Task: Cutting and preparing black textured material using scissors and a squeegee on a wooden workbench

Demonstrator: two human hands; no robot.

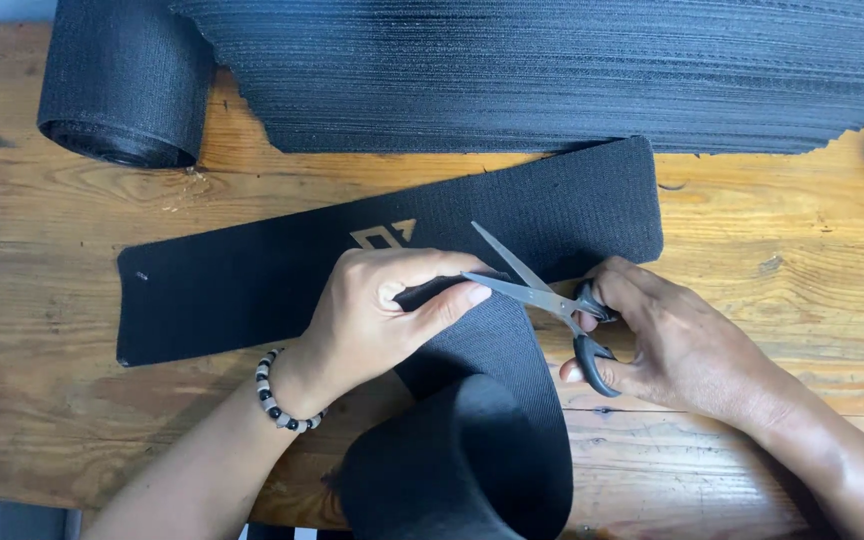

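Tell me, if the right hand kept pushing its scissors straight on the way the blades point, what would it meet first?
Probably the left hand: the scissors in the right hand point at its thumb, pinching the black strip; depth is unclear.

left hand (382, 310): fingers curled, thumb pinching | right hand (672, 345): closed grip, fingers bent

open scissors (542, 297) on curled black strip (497, 420)

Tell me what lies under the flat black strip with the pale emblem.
The flat black strip lies directly on the wooden table, bare around it. Whatever sits beneath the strip itself is covered and cannot be seen.
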